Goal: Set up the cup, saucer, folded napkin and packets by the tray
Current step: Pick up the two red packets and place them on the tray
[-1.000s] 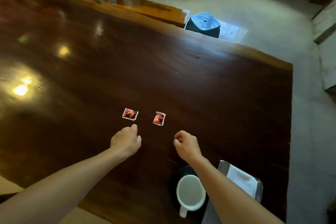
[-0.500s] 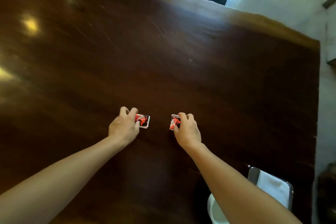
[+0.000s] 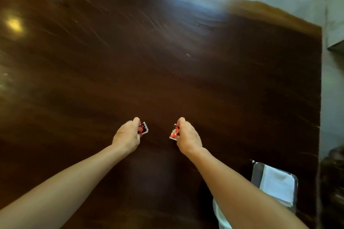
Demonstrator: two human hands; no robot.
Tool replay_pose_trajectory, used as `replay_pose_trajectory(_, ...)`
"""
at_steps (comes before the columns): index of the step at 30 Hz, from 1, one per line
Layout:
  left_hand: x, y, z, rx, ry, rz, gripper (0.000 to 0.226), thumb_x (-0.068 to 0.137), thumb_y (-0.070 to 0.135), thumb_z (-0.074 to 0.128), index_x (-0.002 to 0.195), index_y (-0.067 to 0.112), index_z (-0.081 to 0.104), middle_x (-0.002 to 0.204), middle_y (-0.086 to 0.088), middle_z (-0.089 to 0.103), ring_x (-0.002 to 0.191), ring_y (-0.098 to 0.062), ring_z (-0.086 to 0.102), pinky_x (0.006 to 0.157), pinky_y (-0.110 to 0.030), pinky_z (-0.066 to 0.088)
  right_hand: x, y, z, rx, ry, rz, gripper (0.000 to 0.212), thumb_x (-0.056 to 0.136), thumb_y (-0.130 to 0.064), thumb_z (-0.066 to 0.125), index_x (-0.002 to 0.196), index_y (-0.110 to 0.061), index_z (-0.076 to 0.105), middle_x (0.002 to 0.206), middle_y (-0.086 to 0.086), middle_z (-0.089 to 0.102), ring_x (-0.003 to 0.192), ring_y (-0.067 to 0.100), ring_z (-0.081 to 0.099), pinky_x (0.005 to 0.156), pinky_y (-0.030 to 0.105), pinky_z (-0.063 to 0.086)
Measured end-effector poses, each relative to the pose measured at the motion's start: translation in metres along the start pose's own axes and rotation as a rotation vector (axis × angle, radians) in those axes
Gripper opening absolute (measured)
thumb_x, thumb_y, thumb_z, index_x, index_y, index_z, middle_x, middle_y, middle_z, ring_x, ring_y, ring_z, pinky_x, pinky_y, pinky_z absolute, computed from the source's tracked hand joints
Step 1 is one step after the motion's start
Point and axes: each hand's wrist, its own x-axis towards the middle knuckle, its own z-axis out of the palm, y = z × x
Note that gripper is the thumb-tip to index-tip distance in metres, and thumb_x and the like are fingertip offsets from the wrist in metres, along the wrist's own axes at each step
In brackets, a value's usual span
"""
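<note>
- Head view: the left hand (image 3: 127, 136) has closed its grip on one packet (image 3: 143, 128), and the right hand (image 3: 188, 138) has pinched the other packet (image 3: 174, 132); a second ago both packets lay flat on the bench (image 3: 167, 61) ahead of two empty fists.
- Both packets now look tilted off the wood, so the carry can likely start.
- The tray (image 3: 257, 173) with the napkin (image 3: 277, 186) sits back and right of the right grip; the cup (image 3: 218, 217) peeks out under that forearm.

Two red packets (image 3: 143, 128) (image 3: 174, 132) pinched in fingers; white napkin (image 3: 277, 186) lies folded on tray (image 3: 256, 174).
</note>
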Motion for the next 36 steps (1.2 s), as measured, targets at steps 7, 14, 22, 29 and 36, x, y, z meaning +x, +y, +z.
replay_pose_trajectory(7, -0.038, 0.033, 0.008, -0.298, -0.141, -0.121, 0.023, 0.085, 0.018, 0.077, 0.098, 0.017, 0.057, 0.094, 0.000, 0.066, 0.079, -0.017, 0.070, 0.066, -0.035, 0.060, -0.040, 0.024, -0.010, 0.128, -0.043, -0.067, 0.022, 0.094, -0.009, 0.062, 0.115, -0.017, 0.063, 0.111, 0.005, 0.062, 0.103, 0.024, 0.061, 0.088, 0.037, 0.051)
replay_pose_trajectory(14, -0.106, 0.082, 0.004, -0.573, -0.108, -0.098, 0.018, 0.089, 0.013, 0.071, 0.103, 0.022, 0.064, 0.092, -0.001, 0.077, 0.083, -0.018, 0.076, 0.075, -0.041, 0.064, -0.095, 0.064, -0.040, 0.458, -0.069, -0.032, 0.013, 0.093, -0.018, 0.063, 0.086, -0.028, 0.062, 0.095, 0.001, 0.069, 0.082, 0.015, 0.067, 0.066, 0.032, 0.058)
replay_pose_trajectory(22, -0.196, 0.164, 0.041, -0.651, -0.155, 0.057, 0.016, 0.100, 0.012, 0.053, 0.100, 0.018, 0.068, 0.091, -0.006, 0.077, 0.085, -0.022, 0.075, 0.076, -0.039, 0.061, -0.187, 0.131, -0.068, 0.674, -0.197, -0.223, 0.014, 0.092, -0.011, 0.066, 0.084, -0.022, 0.064, 0.084, 0.002, 0.070, 0.067, 0.010, 0.069, 0.059, 0.026, 0.059)
replay_pose_trajectory(29, -0.261, 0.227, 0.097, -0.851, -0.408, 0.121, 0.033, 0.106, 0.029, 0.041, 0.112, 0.006, 0.064, 0.097, -0.015, 0.071, 0.087, -0.026, 0.071, 0.079, -0.039, 0.057, -0.253, 0.189, -0.076, 0.709, -0.048, -0.256, 0.007, 0.092, -0.010, 0.070, 0.091, -0.016, 0.065, 0.082, 0.008, 0.067, 0.065, 0.017, 0.067, 0.064, 0.032, 0.061)
replay_pose_trajectory(36, -0.294, 0.255, 0.134, -0.907, -0.513, 0.229, 0.025, 0.101, 0.020, 0.053, 0.120, 0.007, 0.065, 0.114, -0.020, 0.072, 0.101, -0.031, 0.071, 0.093, -0.046, 0.055, -0.294, 0.237, -0.073, 0.704, 0.112, -0.162, 0.033, 0.078, -0.014, 0.085, 0.106, -0.016, 0.067, 0.079, -0.002, 0.062, 0.063, 0.009, 0.065, 0.051, 0.023, 0.056)
